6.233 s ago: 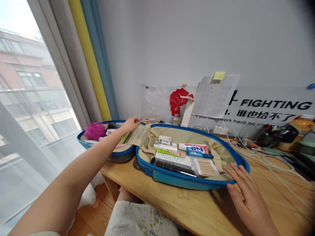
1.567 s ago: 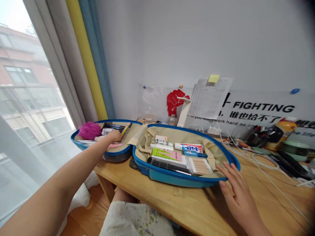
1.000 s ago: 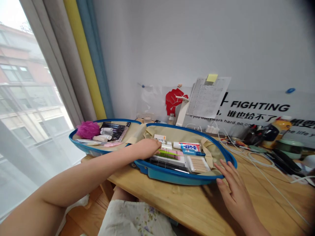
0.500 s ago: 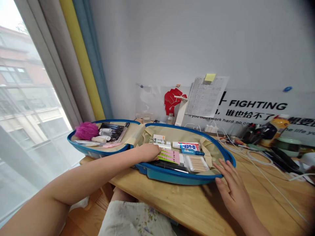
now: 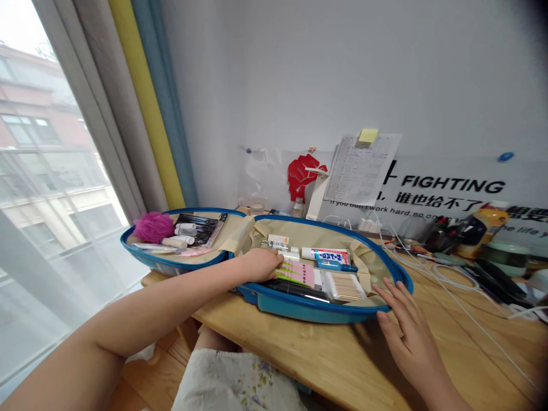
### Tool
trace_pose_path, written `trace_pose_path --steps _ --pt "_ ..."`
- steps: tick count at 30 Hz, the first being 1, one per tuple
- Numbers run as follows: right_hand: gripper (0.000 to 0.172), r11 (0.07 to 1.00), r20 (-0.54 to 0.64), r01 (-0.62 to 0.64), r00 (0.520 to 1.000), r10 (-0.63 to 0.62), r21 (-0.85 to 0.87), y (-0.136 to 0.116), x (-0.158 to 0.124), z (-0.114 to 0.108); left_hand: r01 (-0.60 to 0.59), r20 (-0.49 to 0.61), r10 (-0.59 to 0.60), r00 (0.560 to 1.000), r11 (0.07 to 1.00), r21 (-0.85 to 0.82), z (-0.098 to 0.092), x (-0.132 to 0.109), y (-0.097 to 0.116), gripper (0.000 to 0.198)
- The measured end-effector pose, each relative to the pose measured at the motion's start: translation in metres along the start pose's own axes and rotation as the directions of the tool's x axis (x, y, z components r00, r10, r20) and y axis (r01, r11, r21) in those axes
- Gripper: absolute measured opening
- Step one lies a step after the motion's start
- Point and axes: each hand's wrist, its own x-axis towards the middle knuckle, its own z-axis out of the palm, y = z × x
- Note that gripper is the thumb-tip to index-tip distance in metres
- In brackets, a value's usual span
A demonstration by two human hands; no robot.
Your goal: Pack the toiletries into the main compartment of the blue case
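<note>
A blue-rimmed case [image 5: 317, 313] lies opened out on the table, its two halves side by side. My left hand [image 5: 264, 265] reaches into the right half, fingers closed at the left end of a flat pink-and-green packet [image 5: 302, 274]; its fingertips are partly hidden. My right hand [image 5: 405, 326] is open, fingers spread against the case's right rim. Around the packet lie a toothpaste tube [image 5: 329, 255], a blue tube [image 5: 336, 265], a bag of cotton swabs [image 5: 346, 286] and small clear bottles [image 5: 278, 245]. The left half holds a purple bath puff [image 5: 153, 228], small white bottles [image 5: 184, 233] and a black-patterned pouch [image 5: 208, 226].
On the wooden table [image 5: 325, 348], white cables [image 5: 454, 274] run along the right. Behind them stand a yellow bottle [image 5: 482, 231], pens [image 5: 440, 231] and a green-lidded jar [image 5: 507, 257]. A white lamp [image 5: 317, 197] stands behind the case. Curtains [image 5: 149, 114] hang at the left window.
The view has shifted slightly, moving most things a little to the right in the picture. Both hands keep nearly the same places on the case and packet.
</note>
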Motion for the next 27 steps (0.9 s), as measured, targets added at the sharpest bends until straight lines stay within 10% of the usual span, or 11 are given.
trace_pose_path --steps 6,12,18,23,27 --pt "0.041 1.0 0.011 -0.016 1.0 0.016 0.01 0.001 0.001 0.0 0.036 -0.235 -0.063 0.97 0.993 -0.115 -0.013 -0.016 -0.016 0.028" --pt "0.04 1.0 -0.004 0.0 1.0 0.0 0.004 0.001 0.0 0.001 0.228 -0.332 -0.285 0.899 0.952 -0.202 -0.025 -0.053 -0.081 0.03" --pt "0.041 1.0 -0.021 0.017 1.0 -0.017 0.009 0.001 0.001 0.002 0.484 -0.057 -0.516 0.855 0.832 -0.269 -0.023 -0.105 -0.138 0.04" --pt "0.041 1.0 -0.014 0.003 1.0 -0.003 0.026 0.002 0.001 0.003 0.501 0.232 -0.451 0.862 0.826 -0.257 -0.007 -0.14 -0.146 0.061" --pt "0.04 0.999 -0.014 -0.009 1.0 0.009 0.036 0.002 0.0 0.003 0.489 0.247 -0.427 0.87 0.815 -0.312 0.003 -0.143 -0.147 0.067"
